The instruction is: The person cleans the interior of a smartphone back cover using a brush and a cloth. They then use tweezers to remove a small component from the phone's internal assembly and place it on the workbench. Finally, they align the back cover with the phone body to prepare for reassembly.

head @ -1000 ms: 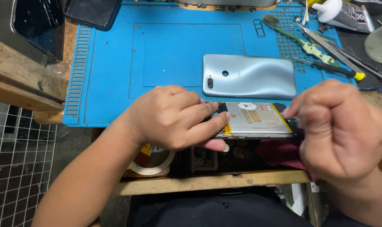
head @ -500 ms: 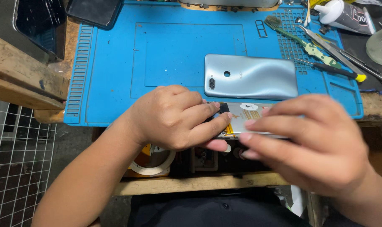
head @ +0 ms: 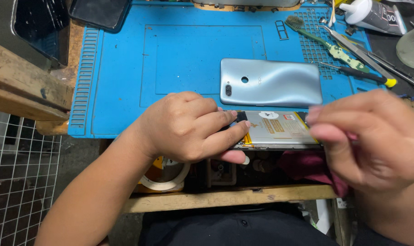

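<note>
My left hand [head: 191, 127] grips the left end of an opened phone body [head: 277, 130], whose pale battery with yellow edges faces up, at the near edge of the blue work mat [head: 125, 68]. My right hand [head: 370, 136] hovers blurred over the phone's right end, fingers loosely curled; whether it touches the phone or holds anything is unclear. The detached silver-blue back cover [head: 270, 83] lies on the mat just beyond the phone.
A green toothbrush [head: 327, 43], tweezers [head: 352, 45] and a yellow-tipped screwdriver [head: 361, 75] lie at the mat's right. A white glue bottle [head: 370, 11] is at top right, dark phone screens [head: 38, 25] at top left, a tape roll [head: 168, 177] below the bench edge, a red cloth [head: 307, 166] under the phone.
My right hand left its fist at the phone's right end, swept over the battery with fingers spread, and has now pulled back to the right. The left hand stayed put.
</note>
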